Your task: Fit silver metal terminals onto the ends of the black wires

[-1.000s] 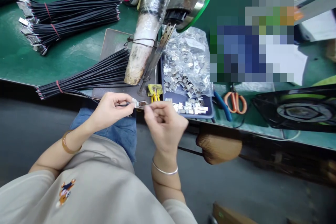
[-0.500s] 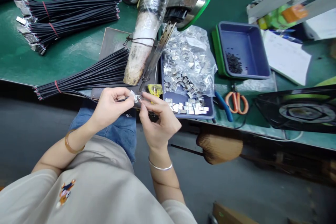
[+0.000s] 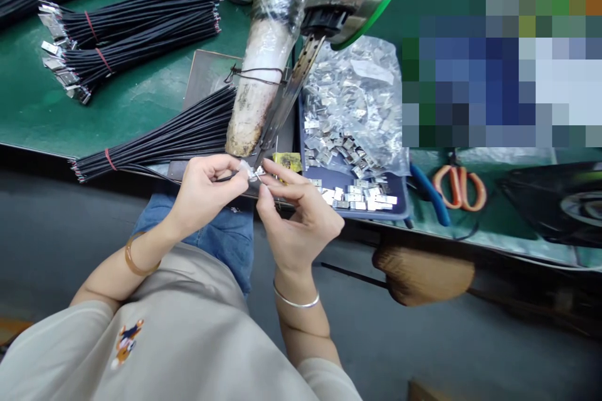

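Note:
My left hand (image 3: pixel 207 191) is closed in a pinch on the end of a black cable (image 3: pixel 227 178), with something whitish at its fingertips. Facing it, my right hand (image 3: pixel 298 216) pinches a small metal connector (image 3: pixel 256 171) that meets the cable end; fingertips partly hide the joint. Just above sits the tip of a soldering iron (image 3: pixel 294 84) with a perforated metal barrel, pointing down at the connector. Beside it hangs a white, plastic-wrapped tube (image 3: pixel 249 97). A tied bundle of black cables (image 3: pixel 174 135) fans out behind my left hand.
Right of my hands, a blue tray (image 3: pixel 352 220) holds a plastic bag (image 3: pixel 357 94) and loose metal connectors (image 3: pixel 362 194). Blue-handled pliers (image 3: pixel 430 194) and orange-handled scissors (image 3: pixel 459 188) lie beyond. Finished-looking cable bundles (image 3: pixel 141 19) lie back left. The upper right is pixelated.
The whole view has shifted slightly, so things appear farther right. Both hands keep their pinch at the soldering iron's tip, with the connector and cable end still together.

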### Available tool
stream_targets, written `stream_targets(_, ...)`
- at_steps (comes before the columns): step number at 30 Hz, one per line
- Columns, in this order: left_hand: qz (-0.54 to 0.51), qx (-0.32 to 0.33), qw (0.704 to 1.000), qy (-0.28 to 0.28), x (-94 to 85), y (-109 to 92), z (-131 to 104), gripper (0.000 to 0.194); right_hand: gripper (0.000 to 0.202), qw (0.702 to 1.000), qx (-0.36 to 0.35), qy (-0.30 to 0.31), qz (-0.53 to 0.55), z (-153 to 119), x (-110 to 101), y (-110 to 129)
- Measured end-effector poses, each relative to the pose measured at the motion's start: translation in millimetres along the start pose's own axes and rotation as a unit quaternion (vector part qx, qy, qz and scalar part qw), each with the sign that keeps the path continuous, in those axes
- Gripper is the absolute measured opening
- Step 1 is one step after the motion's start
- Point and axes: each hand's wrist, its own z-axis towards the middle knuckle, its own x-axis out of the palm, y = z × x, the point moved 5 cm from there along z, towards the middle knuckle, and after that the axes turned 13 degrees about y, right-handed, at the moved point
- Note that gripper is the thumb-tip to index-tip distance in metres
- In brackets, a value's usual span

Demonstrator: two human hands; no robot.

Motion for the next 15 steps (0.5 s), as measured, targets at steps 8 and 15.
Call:
stream_targets(8,0.001,-0.009,1.000,-0.007,-0.5,-2.4,-0.3,0.015,0.014,0.999,-0.020,0.009,-0.043,4.7,-2.2,6.4)
stream_targets(15,0.016,-0.025,1.000,0.001,-0.3,4.9,-3.0,0.017,0.016,0.998,-0.012,0.048,-0.045,0.1,-1.4,4.7)
